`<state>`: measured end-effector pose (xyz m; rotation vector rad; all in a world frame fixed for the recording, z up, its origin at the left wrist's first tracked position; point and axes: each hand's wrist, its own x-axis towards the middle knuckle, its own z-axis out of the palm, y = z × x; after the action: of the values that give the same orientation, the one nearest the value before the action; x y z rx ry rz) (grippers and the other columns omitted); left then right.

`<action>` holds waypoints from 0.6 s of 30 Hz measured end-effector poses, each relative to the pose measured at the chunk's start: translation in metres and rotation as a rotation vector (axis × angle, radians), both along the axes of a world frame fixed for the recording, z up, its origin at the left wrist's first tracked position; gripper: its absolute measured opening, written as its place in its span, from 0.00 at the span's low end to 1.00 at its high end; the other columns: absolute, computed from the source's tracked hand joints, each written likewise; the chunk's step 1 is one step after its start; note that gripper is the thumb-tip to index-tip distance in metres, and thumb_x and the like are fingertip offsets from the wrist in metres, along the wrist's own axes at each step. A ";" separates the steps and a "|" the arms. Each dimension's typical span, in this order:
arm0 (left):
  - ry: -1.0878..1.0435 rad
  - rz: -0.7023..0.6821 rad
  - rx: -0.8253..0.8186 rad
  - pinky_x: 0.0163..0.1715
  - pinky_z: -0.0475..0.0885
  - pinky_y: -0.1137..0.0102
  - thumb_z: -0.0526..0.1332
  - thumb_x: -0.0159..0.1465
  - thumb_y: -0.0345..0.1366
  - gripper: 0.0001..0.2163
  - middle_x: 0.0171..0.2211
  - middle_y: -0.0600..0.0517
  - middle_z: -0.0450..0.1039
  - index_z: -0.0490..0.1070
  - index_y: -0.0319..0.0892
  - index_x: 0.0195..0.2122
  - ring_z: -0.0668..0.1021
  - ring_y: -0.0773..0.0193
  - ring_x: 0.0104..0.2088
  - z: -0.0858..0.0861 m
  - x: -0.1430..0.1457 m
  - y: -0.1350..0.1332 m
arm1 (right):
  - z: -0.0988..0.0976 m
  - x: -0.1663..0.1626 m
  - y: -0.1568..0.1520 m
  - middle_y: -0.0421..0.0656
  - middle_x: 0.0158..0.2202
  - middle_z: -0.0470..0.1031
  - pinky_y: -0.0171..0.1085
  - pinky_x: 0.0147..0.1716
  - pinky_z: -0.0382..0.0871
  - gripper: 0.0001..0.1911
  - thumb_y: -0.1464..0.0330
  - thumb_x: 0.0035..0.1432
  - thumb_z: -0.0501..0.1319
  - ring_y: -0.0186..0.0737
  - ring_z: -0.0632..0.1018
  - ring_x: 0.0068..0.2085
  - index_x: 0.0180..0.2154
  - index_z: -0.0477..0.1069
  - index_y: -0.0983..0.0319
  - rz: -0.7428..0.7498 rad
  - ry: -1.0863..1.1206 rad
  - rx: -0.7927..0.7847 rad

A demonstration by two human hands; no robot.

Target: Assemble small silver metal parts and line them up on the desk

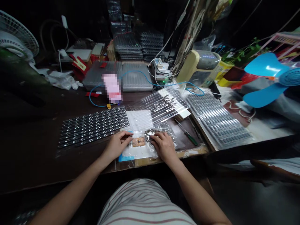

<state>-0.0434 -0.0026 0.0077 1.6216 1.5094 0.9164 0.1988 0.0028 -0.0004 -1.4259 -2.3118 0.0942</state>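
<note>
My left hand (118,144) rests at the left of a small tan block (138,142), thumb and forefinger brought together. Whatever is between those fingertips is too small to make out. On the block's other side, my right hand (164,146) bends its fingers down onto a heap of small shiny metal parts (150,133) lying on clear plastic. Its fingertips are close together at the heap, and anything they pinch is hidden. Under the block lies a white sheet (142,153) with a blue corner.
A black tray with rows of metal parts (93,126) lies left. Beyond my hands is a clear ribbed tray (161,106) with several metal pieces. To the right are a green-handled screwdriver (187,133), a filled ribbed tray (217,120) and a blue-bladed fan (267,78).
</note>
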 end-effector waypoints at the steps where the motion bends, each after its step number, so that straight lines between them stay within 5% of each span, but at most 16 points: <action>1: 0.037 -0.017 0.051 0.30 0.72 0.72 0.61 0.59 0.37 0.09 0.35 0.49 0.75 0.75 0.41 0.38 0.76 0.63 0.33 -0.001 0.003 0.000 | -0.003 -0.001 0.001 0.44 0.41 0.75 0.40 0.37 0.62 0.08 0.67 0.59 0.61 0.43 0.70 0.41 0.41 0.75 0.58 -0.010 0.028 0.005; 18: 0.221 -0.074 0.310 0.37 0.70 0.70 0.61 0.61 0.34 0.06 0.34 0.50 0.75 0.76 0.42 0.37 0.76 0.64 0.35 -0.013 0.025 -0.012 | -0.012 -0.007 0.007 0.44 0.35 0.75 0.40 0.41 0.67 0.09 0.74 0.60 0.54 0.41 0.73 0.40 0.38 0.72 0.59 -0.042 0.399 0.056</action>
<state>-0.0188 -0.0142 -0.0050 2.0451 1.4959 0.9939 0.1919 0.0099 -0.0121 -1.2918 -1.9435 0.2726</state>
